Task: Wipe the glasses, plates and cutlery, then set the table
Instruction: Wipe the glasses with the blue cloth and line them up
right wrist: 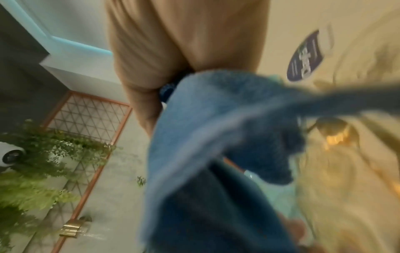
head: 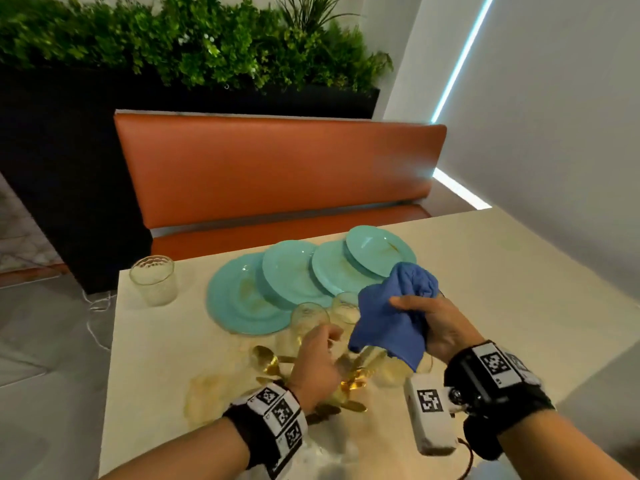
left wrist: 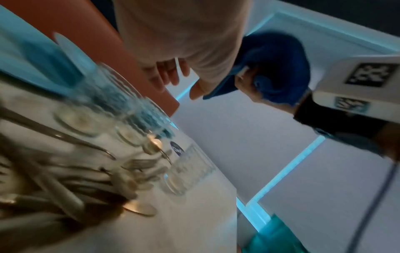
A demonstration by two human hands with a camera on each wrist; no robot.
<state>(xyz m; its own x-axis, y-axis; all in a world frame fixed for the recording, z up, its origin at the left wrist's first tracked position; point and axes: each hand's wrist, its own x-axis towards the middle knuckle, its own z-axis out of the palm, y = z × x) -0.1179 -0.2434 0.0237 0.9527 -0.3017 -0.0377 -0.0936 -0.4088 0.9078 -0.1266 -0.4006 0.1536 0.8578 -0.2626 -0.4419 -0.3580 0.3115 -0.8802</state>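
Bench: orange, behind the table, with green plants above it.
Table: pale top; all the dishes sit on it.
Plates: four blue-green ones in a row that overlap, at the far side of the table. Some have brown smears.
Cloth: blue, bunched up, held above the glasses.
Right hand: fingers and thumb curled tight round the cloth.
Left hand: low over the cutlery, fingers loosely bent, holding nothing that shows.
Glasses: clear ones near both hands.
Lone glass: at the far left corner, well apart.
Cutlery: gold spoons and forks in a heap under the left hand.
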